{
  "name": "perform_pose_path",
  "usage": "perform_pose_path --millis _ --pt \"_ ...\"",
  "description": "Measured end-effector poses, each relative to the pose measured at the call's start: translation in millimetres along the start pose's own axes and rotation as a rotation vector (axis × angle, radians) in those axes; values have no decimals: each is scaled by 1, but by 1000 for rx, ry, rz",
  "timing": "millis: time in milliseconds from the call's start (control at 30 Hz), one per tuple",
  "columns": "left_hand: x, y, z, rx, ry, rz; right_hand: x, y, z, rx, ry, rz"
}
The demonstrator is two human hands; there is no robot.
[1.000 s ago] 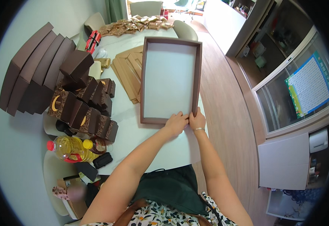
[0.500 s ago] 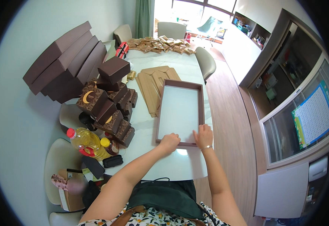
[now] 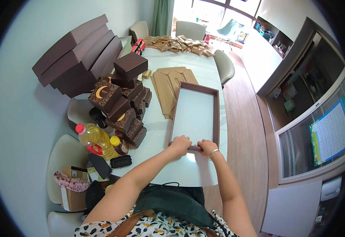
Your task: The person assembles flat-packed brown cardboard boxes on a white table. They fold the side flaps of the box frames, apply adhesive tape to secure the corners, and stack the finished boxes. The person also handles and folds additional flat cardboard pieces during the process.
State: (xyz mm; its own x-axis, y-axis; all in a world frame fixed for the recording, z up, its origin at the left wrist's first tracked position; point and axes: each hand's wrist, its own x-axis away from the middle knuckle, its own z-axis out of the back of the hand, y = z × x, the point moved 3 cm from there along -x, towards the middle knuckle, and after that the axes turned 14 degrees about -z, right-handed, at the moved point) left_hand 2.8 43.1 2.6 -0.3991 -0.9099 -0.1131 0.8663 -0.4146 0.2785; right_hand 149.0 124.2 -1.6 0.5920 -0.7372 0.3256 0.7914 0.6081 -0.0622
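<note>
A shallow brown rectangular box (image 3: pixel 216 112) with a pale inside lies on the white marbled table, its long sides running away from me. My left hand (image 3: pixel 180 145) is closed over its near wall, toward the left corner, with the fingers bent over the edge. On the same wall, a short gap to the right, my right hand (image 3: pixel 208 147) pinches the edge with curled fingers; a silver bracelet circles that wrist. Flat tan cardboard pieces (image 3: pixel 165 94) lie beside the box's far left part, touching or slightly under it.
Small dark brown boxes (image 3: pixel 119 102) are stacked along the table's left side, with large brown boxes (image 3: pixel 77 55) behind. An oil bottle (image 3: pixel 97 140), a yellow-capped jar (image 3: pixel 118 145) and a black case (image 3: pixel 121 161) stand nearer. Gold packets (image 3: pixel 180 44) cover the far end. Chairs (image 3: pixel 223 67) surround the table.
My right hand has slid left along the box's near wall, away from the corner and closer to my left hand, and its fingers have curled onto the edge. The view has shifted slightly.
</note>
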Motion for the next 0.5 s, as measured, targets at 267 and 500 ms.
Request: perform_pose_path --millis 267,500 --pt "32 -7 -7 -113 243 -58 12 -43 -7 -70 279 60" --pt "42 24 19 133 327 -286 58 -32 -2 18 243 117"
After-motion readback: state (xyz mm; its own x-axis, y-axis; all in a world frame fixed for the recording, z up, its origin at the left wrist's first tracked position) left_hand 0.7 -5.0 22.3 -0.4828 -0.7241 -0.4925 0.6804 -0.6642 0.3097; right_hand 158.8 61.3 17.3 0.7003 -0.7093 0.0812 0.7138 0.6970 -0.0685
